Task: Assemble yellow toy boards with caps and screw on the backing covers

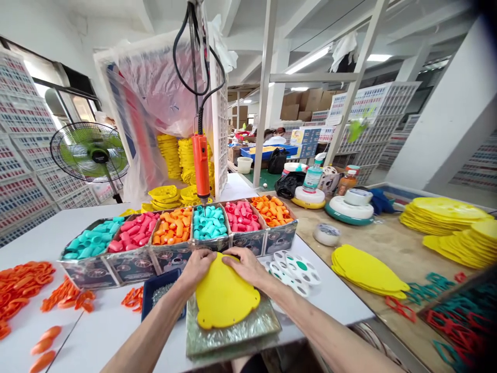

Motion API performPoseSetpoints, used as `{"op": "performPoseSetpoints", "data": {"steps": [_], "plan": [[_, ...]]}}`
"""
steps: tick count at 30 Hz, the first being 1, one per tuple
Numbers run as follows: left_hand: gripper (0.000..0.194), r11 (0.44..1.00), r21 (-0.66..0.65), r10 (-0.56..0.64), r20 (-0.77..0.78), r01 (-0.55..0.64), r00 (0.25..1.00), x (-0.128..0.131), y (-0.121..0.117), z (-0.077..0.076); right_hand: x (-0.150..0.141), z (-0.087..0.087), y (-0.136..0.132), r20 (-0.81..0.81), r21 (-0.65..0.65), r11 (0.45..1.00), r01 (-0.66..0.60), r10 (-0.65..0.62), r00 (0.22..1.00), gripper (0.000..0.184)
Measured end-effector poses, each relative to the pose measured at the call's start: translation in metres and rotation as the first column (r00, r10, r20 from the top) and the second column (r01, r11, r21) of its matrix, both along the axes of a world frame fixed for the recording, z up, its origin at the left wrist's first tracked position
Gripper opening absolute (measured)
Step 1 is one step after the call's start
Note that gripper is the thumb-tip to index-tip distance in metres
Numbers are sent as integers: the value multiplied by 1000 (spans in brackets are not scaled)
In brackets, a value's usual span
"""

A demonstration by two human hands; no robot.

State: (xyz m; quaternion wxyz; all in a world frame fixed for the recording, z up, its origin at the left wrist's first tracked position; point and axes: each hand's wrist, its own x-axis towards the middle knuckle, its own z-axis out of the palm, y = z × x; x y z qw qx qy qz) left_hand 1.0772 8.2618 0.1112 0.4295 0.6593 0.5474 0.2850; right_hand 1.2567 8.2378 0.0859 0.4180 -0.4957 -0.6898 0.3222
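The yellow plate [227, 295] is pointing its narrow end away from the person, towards the bins [171, 256], its long axis running front to back and leaning slightly left at the far end. It's sitting over the wrapped pad [233, 344], the broad, scalloped edge facing the person. The left hand [200, 265] and right hand [245, 265] are pinching the narrow end from either side, thumbs on top; the fingers' undersides are hiding from view, and so is that tip. The plate's face is showing smooth, flat and matte, small holes dotting its near corners.
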Motion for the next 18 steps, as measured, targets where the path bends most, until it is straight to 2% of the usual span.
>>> {"op": "performPoseSetpoints", "data": {"steps": [8,13,16,18], "plan": [[41,1000,-16,-22,122,24,992,-8,3,-3,-1,3,-3,6,18,1000,12,-13,1000,30],[42,998,20,-57,128,55,990,-12,2,0,1,6,-8,6,51,999,17,-17,1000,31],[41,994,106,-47,102,36,994,-26,-7,7,8,16,-14,-3,105,993,53,-53,999,32],[41,984,179,0,68,-12,998,-44,-16,9,17,30,-14,-21,156,983,96,-94,995,32]]}}
